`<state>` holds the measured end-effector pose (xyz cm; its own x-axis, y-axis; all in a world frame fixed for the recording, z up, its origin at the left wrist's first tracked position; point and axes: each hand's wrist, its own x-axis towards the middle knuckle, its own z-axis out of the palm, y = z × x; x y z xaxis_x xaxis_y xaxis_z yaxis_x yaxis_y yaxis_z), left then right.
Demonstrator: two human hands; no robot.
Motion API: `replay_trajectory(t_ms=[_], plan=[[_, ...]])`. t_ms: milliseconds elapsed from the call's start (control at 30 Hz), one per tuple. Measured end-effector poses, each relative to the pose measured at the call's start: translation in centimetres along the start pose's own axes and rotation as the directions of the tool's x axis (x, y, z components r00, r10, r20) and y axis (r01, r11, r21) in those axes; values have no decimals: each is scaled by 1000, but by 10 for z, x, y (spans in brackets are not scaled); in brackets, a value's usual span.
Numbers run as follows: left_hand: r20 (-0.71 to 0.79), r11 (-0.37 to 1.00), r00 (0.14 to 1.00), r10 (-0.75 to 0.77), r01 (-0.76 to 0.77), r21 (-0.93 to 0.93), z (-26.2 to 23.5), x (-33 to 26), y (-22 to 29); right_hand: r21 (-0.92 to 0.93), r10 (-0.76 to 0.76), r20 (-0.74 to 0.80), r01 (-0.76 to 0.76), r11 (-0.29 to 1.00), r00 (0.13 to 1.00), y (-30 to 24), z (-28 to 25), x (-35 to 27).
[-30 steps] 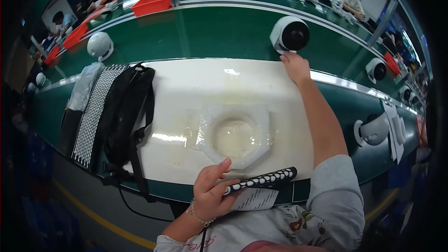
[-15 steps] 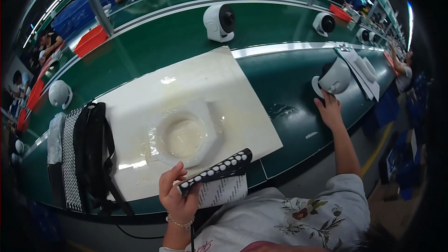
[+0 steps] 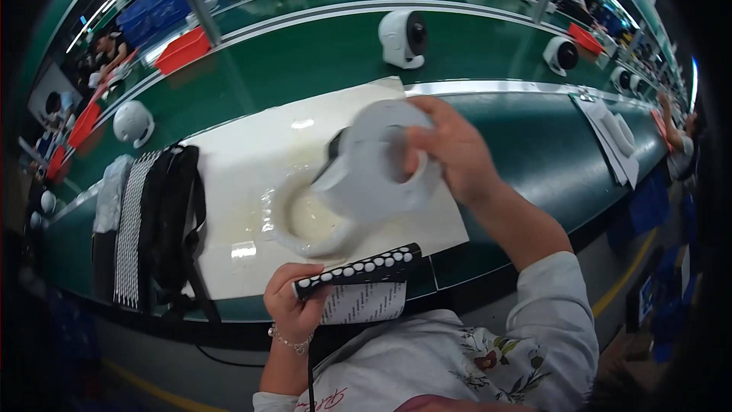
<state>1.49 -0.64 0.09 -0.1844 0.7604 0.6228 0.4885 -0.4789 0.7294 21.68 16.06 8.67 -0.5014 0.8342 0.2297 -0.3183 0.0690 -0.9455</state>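
At the far left of the green worktop (image 3: 252, 84), a folded white cloth (image 3: 109, 194), a black-and-white patterned strip (image 3: 130, 229) and a black strap bag (image 3: 174, 217) are lying side by side, just beside a white mat (image 3: 252, 152). Near the front edge, the left hand (image 3: 293, 307) is gripping a black bar studded with white dots (image 3: 358, 271), its fingers (image 3: 284, 288) curled tightly around the bar's left end, and a printed paper slip (image 3: 364, 303) is hanging just below the bar. On the mat, a clear moulded plastic tray (image 3: 301, 221) is sitting with its round well showing nothing but a pale sheen; whether anything is lying in it cannot be told. Above the tray, the right hand (image 3: 457, 156) is holding a white round fan-like device (image 3: 377, 164) tilted in the air, its fingers (image 3: 419, 160) wrapped over the rim and pressing against the device's face. Half a second ago this hand was stretched far to the right, touching a white device by a stack of papers; now it has come in over the mat with the device lifted clear of the worktop. The left hand is keeping the same grip on the bar. Farther back, another white device (image 3: 402, 37) is standing upright on the green belt, and red bins (image 3: 183, 49) are sitting beyond it, their contents too small to tell.
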Motion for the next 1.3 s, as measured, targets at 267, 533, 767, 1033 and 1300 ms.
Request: replay_trajectory(t_ms=[267,533,767,1033,1300], plan=[[-96,988,983,-154,152,-23,-6,-5,3,-99,288,149,-275,956,946,31,67,24],[-299,929,893,-337,263,-261,-12,-5,12,-581,21,478,298,758,878,1,27,-7],[-217,792,882,-418,237,-563,-9,5,29,-237,21,358,70,969,933,24,41,-26],[-225,794,867,-444,264,-548,-15,-2,23,-296,77,391,47,954,917,16,37,-18],[-267,820,858,-439,262,-508,-13,0,28,-421,-259,541,524,740,800,19,35,-14]])
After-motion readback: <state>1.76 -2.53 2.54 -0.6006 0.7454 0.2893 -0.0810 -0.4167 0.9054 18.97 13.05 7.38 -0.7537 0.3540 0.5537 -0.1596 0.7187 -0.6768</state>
